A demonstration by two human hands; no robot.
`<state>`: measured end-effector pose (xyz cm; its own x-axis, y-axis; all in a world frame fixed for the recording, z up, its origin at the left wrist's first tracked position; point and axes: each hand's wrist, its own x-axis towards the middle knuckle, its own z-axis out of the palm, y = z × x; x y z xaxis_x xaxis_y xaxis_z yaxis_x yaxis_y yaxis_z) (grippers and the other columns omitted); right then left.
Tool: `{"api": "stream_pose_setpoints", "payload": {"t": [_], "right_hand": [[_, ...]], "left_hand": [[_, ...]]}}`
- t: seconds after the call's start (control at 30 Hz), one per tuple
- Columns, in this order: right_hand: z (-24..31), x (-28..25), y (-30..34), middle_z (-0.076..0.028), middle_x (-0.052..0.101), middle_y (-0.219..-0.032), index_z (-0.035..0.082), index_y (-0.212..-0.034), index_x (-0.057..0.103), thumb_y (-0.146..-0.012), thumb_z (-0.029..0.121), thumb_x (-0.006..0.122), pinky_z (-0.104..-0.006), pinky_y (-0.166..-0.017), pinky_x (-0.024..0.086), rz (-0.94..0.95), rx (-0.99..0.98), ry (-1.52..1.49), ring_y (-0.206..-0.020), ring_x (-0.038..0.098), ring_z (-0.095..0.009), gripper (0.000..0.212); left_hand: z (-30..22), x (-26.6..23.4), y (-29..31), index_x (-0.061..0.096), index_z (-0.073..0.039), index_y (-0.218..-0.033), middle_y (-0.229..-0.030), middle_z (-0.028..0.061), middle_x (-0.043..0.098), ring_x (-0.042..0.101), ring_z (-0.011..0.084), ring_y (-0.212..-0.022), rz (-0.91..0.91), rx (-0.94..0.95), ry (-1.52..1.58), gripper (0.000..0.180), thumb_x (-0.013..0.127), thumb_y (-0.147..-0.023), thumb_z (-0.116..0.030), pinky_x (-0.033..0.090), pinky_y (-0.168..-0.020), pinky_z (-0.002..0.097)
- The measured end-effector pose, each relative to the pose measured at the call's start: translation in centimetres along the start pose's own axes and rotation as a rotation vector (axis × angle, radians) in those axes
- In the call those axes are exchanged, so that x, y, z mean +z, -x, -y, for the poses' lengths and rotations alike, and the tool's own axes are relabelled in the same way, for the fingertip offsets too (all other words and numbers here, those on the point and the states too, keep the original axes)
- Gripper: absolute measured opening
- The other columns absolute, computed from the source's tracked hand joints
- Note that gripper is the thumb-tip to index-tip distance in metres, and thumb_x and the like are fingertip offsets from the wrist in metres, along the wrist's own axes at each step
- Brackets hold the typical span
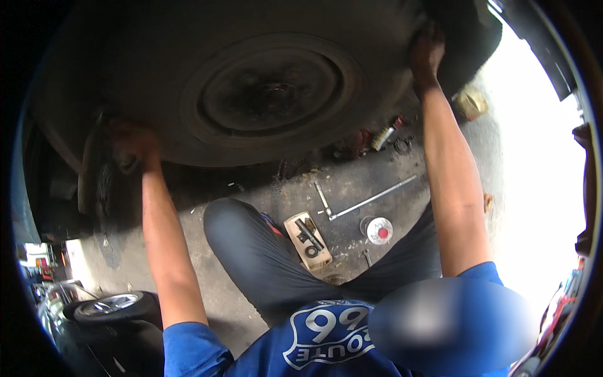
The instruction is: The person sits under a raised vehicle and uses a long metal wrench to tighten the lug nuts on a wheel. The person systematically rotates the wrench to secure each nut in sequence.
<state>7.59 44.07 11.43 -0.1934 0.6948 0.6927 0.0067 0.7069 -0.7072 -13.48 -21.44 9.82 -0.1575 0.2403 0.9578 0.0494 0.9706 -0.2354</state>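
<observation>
A large dark wheel (188, 107) with a dished steel rim fills the upper part of the head view, in deep shade. Both my arms reach up to it, spread wide. My left hand (135, 141) is at its lower left side, close to a dark curved part (94, 166), with the fingers bent and partly lost in shadow. On the right side of the wheel, higher up, my right hand (429, 53) is closed against the tyre, its fingertips hidden in the dark.
Between my knees sit a parts box (321, 257) with dark metal pieces, a long-handled wrench (370, 200) and a white round container (379, 231) with a red centre. A tube (384, 137) and a yellowish can (471, 103) lie farther off. Another wheel (113, 306) rests at the lower left.
</observation>
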Motion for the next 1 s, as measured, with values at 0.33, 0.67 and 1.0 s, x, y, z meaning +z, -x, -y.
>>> {"api": "stream_pose_setpoints", "payload": {"t": [0.33, 0.67, 1.0], "right_hand": [[-3.6, -7.4, 41.5, -0.031, 0.05, -0.135, -0.002, -0.134, 0.05, -0.091, 0.034, 0.064, -0.0499, -0.108, 0.041, 1.212, 0.773, 0.422, -0.132, 0.044, -0.045, 0.058], [-2.6, -9.0, 48.0, -0.008, 0.06, -0.135, 0.011, -0.127, 0.063, -0.087, 0.027, 0.063, -0.0659, -0.108, 0.028, 1.634, 0.438, 0.803, -0.135, 0.048, -0.025, 0.042], [11.6, -12.8, 23.7, -0.018, 0.071, -0.082, 0.0, -0.092, 0.066, -0.086, 0.033, 0.072, -0.0428, -0.073, 0.053, 0.903, 0.22, 0.169, -0.08, 0.07, -0.034, 0.034]], "left_hand": [[-3.1, -1.9, -2.2, 0.041, 0.004, -0.141, -0.15, 0.0204, 0.043, 0.042, 0.0341, -0.139, 0.011, -0.766, 0.826, 0.05, 0.033, -0.105, -0.029, 0.037, -0.114, 0.0467], [-3.8, -4.2, -3.1, 0.055, 0.004, -0.126, -0.139, 0.0267, 0.052, 0.047, 0.0404, -0.129, 0.016, -0.222, 0.178, 0.041, 0.043, -0.098, -0.023, 0.034, -0.111, 0.0498], [-5.6, -10.6, -6.2, 0.056, 0.0, -0.126, -0.146, 0.0295, 0.042, 0.042, 0.0404, -0.131, 0.455, -0.278, 0.401, 0.037, 0.048, -0.095, -0.018, 0.03, -0.107, 0.055]]}}
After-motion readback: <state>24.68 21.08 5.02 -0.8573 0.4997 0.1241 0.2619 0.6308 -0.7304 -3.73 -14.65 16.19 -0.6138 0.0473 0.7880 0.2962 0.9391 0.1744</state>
